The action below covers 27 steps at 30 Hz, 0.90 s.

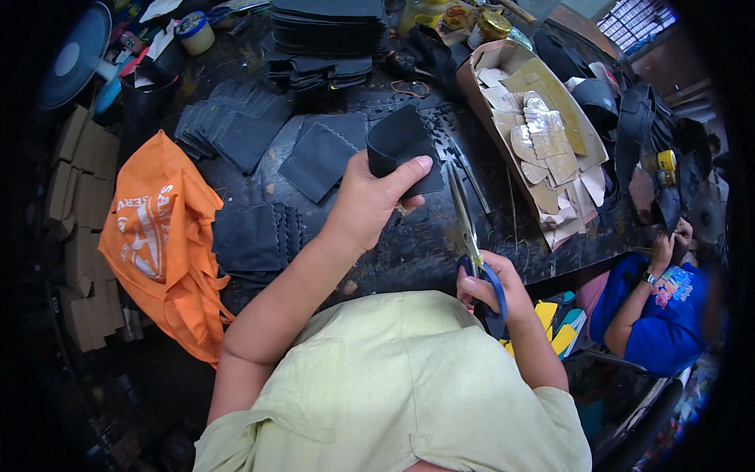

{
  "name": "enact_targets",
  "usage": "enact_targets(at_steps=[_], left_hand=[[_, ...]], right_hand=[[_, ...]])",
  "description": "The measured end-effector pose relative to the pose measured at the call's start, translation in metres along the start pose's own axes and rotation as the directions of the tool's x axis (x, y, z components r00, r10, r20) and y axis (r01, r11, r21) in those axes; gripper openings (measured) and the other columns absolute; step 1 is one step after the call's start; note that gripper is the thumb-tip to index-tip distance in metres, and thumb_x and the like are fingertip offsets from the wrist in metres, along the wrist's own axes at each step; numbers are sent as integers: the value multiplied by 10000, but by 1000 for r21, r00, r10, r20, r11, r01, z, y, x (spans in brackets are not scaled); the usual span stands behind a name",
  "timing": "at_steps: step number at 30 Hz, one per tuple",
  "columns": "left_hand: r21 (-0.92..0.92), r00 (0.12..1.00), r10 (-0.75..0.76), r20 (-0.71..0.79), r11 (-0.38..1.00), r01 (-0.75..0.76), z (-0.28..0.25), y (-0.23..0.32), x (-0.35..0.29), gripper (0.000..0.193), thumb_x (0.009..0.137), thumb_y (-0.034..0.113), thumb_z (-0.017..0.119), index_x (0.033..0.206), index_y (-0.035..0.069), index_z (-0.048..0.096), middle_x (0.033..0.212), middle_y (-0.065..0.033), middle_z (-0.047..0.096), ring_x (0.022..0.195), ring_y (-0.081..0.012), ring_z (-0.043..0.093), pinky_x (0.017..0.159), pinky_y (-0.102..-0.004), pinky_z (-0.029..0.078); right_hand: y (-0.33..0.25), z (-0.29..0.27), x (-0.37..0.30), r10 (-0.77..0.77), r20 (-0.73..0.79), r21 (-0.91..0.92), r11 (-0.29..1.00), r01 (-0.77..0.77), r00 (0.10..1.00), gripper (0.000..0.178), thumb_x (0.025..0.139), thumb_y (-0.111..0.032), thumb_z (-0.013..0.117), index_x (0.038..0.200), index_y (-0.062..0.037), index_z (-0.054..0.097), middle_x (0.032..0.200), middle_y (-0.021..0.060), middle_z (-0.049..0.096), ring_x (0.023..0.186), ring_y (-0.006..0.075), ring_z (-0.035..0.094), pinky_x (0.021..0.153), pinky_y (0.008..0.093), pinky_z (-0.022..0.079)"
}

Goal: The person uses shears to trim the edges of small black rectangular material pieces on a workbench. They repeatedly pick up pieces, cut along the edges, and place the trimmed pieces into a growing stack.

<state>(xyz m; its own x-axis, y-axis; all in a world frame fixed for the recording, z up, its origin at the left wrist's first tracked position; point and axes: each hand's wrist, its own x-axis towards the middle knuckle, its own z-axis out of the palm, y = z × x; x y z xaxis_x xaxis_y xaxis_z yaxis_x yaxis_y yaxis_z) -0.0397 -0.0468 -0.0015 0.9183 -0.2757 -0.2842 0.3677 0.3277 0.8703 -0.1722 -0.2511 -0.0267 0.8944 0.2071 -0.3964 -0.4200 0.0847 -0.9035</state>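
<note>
Cluttered workshop, dark worn counter point(393, 267) right in front of the wearer; clock directions here run from the middle of the view. Left hand point(376, 200) reaches up from 7 o'clock, arm bent, gripping a black piece point(393, 138) just above center, thumb flat on top and pointing toward 2, fingers tucked underneath. The piece curls up and has a notched edge. Right hand point(495, 287) sits down at 4, elbow bent, wrapped around the blue handles of some scissors point(465, 212), blades aimed toward 12, tips right beside the piece. Can't tell how far apart the blades are.

Further out: flat black sheets point(318, 165) between 10 and 11, a notched stack point(252, 240) at 9, and an open box point(484, 94) of templates at 2. Orange bag point(161, 244) at 9, fan point(75, 67) at 10, blue-shirted person point(664, 318) between 3 and 4.
</note>
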Motion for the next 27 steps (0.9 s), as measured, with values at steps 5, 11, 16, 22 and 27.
enact_targets(at_steps=[5, 11, 16, 22, 27], left_hand=[[93, 998, 45, 52, 994, -50, -6, 6, 3, 245, 844, 155, 754, 995, -9, 651, 899, -56, 671, 714, -103, 623, 562, -238, 545], [151, 997, 26, 76, 988, -38, -7, 11, 4, 245, 841, 140, 753, 994, -23, 653, 886, -67, 677, 701, -105, 628, 566, -241, 551], [171, 996, 37, 79, 984, -50, -6, 12, 5, 241, 841, 136, 751, 980, -35, 653, 873, -74, 679, 694, -106, 631, 549, -239, 547], [209, 996, 32, 84, 977, -49, -5, 11, 6, 227, 839, 139, 750, 961, -29, 658, 843, -63, 670, 660, -98, 618, 542, -232, 545], [206, 996, 31, 82, 977, -47, -6, 8, 5, 237, 835, 154, 758, 959, -22, 659, 838, -59, 666, 662, -99, 615, 547, -235, 545]], right_hand=[[-1, -13, -3, 33, 104, -13, 999, -32, 994, 186, 885, -151, 712, 844, -55, 559, 659, -13, 573, 485, 17, 476, 439, 184, 363], [-6, -14, -2, 44, 74, -49, 998, -41, 996, 195, 875, -151, 724, 837, -54, 559, 644, -15, 561, 485, 35, 492, 442, 200, 381], [-9, -15, -2, 37, 57, -86, 996, -32, 998, 208, 861, -149, 740, 825, -52, 559, 632, -16, 551, 495, 43, 507, 456, 199, 394], [-7, -16, -1, 23, 9, -162, 987, -22, 1000, 227, 837, -134, 762, 795, -51, 556, 616, -20, 539, 498, 43, 514, 464, 205, 392], [-4, -16, -1, -15, -37, -239, 971, 6, 999, 223, 832, -107, 754, 769, -44, 550, 606, -21, 535, 495, 42, 515, 464, 203, 387]])
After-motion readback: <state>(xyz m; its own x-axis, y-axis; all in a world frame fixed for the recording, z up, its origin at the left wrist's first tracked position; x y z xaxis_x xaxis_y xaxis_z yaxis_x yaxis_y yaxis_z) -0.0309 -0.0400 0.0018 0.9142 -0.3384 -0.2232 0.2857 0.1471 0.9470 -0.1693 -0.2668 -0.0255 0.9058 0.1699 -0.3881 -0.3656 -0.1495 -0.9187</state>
